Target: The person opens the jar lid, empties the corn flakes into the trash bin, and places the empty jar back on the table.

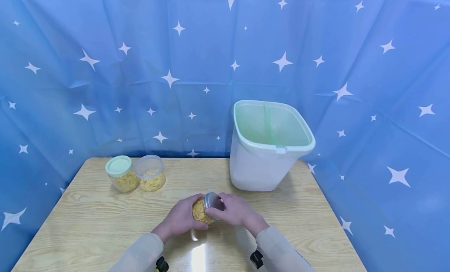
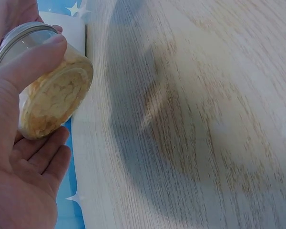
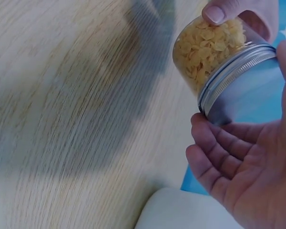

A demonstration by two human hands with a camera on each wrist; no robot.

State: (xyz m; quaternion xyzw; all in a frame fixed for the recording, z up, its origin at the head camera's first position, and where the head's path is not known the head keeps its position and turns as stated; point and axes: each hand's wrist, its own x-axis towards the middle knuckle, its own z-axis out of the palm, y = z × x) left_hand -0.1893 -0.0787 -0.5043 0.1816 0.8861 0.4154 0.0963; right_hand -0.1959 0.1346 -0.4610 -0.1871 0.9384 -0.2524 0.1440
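Note:
A clear jar of yellow flakes is tipped on its side above the table, its base facing left. My left hand grips the jar's body, thumb on one side and fingers on the other, as the left wrist view shows. On the jar's mouth sits a silver metal lid, facing right. My right hand holds this lid by its rim between thumb and fingertips. The right wrist view shows the flakes lying against the jar's wall near the lid.
At the back left stand a green-lidded jar of flakes and, beside it, a jar with a translucent top. A white bin with a green liner stands at the back right of the wooden table. Behind hangs a blue star-patterned curtain.

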